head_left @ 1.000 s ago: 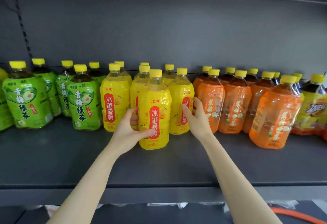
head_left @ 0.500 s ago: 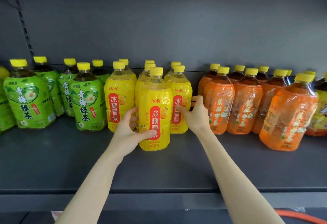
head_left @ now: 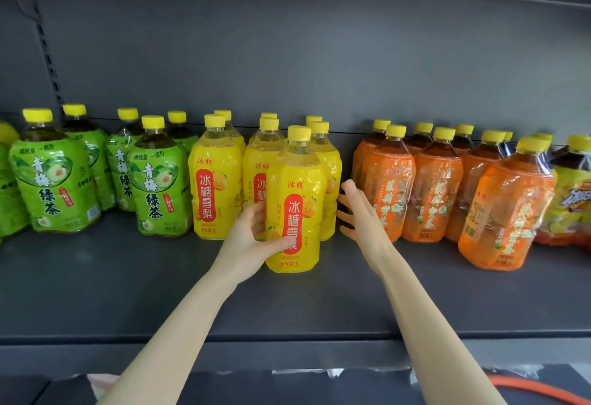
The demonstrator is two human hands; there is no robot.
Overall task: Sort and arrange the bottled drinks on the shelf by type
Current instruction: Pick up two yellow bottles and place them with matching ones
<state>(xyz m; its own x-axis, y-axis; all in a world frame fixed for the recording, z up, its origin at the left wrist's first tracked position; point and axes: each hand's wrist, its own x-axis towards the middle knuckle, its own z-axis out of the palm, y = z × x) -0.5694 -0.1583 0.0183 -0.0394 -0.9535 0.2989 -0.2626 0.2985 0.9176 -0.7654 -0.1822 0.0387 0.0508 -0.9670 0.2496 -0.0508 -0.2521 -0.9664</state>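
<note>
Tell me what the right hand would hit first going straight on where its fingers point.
Likely the rear yellow bottle at that group's right edge; the open right hand points toward it. Depth is unclear: it may instead slip into the gap beside the orange bottles.

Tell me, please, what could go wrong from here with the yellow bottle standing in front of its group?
The yellow-labelled plastic bottle stands forward of its row, gripped low by the left hand alone; a push might tip it. The open right hand sits in the gap beside the orange-labelled plastic bottles, so a sideways move could knock one.
</note>
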